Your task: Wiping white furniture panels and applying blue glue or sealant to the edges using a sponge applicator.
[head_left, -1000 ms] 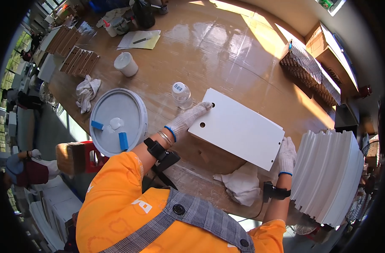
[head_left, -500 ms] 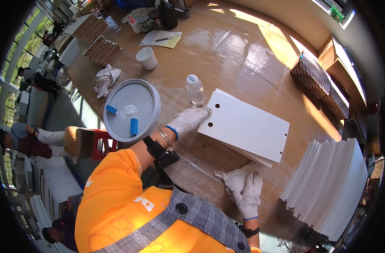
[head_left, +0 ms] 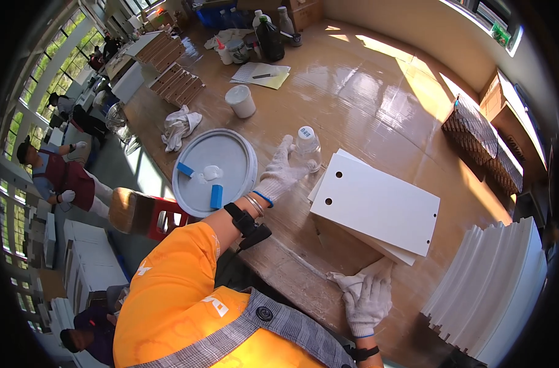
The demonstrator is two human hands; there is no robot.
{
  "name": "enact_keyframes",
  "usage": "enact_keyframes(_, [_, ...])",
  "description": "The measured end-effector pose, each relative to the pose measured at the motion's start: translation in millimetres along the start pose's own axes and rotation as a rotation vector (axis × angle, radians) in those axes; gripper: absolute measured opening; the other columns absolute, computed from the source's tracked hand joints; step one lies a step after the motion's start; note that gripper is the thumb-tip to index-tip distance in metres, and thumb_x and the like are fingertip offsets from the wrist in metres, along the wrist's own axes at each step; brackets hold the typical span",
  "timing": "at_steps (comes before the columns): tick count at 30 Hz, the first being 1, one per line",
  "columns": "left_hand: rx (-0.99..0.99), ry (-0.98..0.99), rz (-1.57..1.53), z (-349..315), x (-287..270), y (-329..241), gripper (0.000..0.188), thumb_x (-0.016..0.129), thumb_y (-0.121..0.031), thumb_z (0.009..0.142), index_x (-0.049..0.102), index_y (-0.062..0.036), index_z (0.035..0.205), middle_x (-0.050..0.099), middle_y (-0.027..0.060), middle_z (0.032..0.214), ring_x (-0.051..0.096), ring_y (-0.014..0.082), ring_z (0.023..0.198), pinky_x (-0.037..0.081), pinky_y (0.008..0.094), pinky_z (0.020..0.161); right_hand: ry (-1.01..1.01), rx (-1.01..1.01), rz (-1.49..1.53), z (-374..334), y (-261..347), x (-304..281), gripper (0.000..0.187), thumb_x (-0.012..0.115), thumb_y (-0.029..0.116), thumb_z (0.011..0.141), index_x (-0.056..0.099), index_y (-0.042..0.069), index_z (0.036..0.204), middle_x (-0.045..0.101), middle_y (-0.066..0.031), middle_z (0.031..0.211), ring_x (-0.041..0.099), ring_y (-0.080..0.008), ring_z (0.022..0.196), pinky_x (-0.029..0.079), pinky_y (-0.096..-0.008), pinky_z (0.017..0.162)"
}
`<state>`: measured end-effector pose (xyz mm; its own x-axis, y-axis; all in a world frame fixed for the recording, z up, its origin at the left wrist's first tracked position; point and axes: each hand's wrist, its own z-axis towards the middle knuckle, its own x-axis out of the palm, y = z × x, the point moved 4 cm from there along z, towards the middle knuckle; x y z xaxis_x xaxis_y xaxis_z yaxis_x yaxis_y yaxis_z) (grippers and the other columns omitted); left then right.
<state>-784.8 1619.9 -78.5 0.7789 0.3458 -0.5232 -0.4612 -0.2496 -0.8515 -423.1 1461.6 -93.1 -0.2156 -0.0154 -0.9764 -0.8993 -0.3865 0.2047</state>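
In the head view, we saw the table (head_left: 347,116) across the middle of the frame. Near the centre, our left hand (head_left: 284,168) was open, with thumb and fingers spread at the left side of a clear bottle (head_left: 308,149), which stood upright; we could not tell whether the glove touched it. Our right hand (head_left: 368,302), at the lower right of centre, lay upon a crumpled white cloth (head_left: 352,284); whether its fingers grasped the cloth, we could not tell.

Between the hands and to the right, a white panel (head_left: 377,202) lay flat, having two larger holes at its left end and two small ones at its right end. It rested on another panel (head_left: 404,255), which was turned a little.

Left of the centre, a round grey lid (head_left: 238,153) carried two blue blocks (head_left: 216,196) and a white patch (head_left: 212,172). Above it stood a white tub (head_left: 240,103). At the lower right, white pieces (head_left: 485,282) were stacked closely together.
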Motion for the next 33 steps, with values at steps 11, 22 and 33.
enact_keyframes(11, [0.279, -0.127, -0.055, 33.5, 26.1, 4.3, 0.076, 0.08, -0.033, 0.067, 0.038, -0.0039, 0.124, 0.054, 0.0144, 0.113, 0.055, 0.0267, 0.104, 0.045, 0.0385, 0.09, -0.087, -0.052, -0.078, -4.3, -1.4, 14.5, 0.069, 0.065, 0.044, 0.068, 0.053, -0.001, 0.118, 0.051, -0.0216, 0.121, 0.045, -0.0411, 0.113, 0.029, -0.0552, 0.102])
enact_keyframes(22, [0.062, -0.34, -0.041, 31.8, -22.9, 31.9, 0.082, 0.08, -0.029, 0.065, 0.034, -0.0063, 0.129, 0.053, 0.0158, 0.118, 0.053, 0.0291, 0.109, 0.043, 0.0365, 0.094, -0.184, -0.07, -0.076, -12.7, 1.2, 13.7, 0.066, 0.067, 0.035, 0.066, 0.05, 0.002, 0.121, 0.05, -0.0212, 0.12, 0.043, -0.0409, 0.118, 0.029, -0.0516, 0.104])
enact_keyframes(33, [0.143, -0.041, 0.08, -89.8, -28.6, 55.8, 0.097, 0.066, -0.035, 0.077, 0.005, -0.0043, 0.145, 0.022, 0.0221, 0.146, 0.024, 0.0357, 0.134, 0.021, 0.037, 0.111, -0.202, -0.081, -0.113, -24.2, 16.5, 8.9, 0.061, 0.063, 0.033, 0.076, 0.048, 0.005, 0.128, 0.046, -0.0206, 0.131, 0.04, -0.0392, 0.124, 0.03, -0.0478, 0.103])
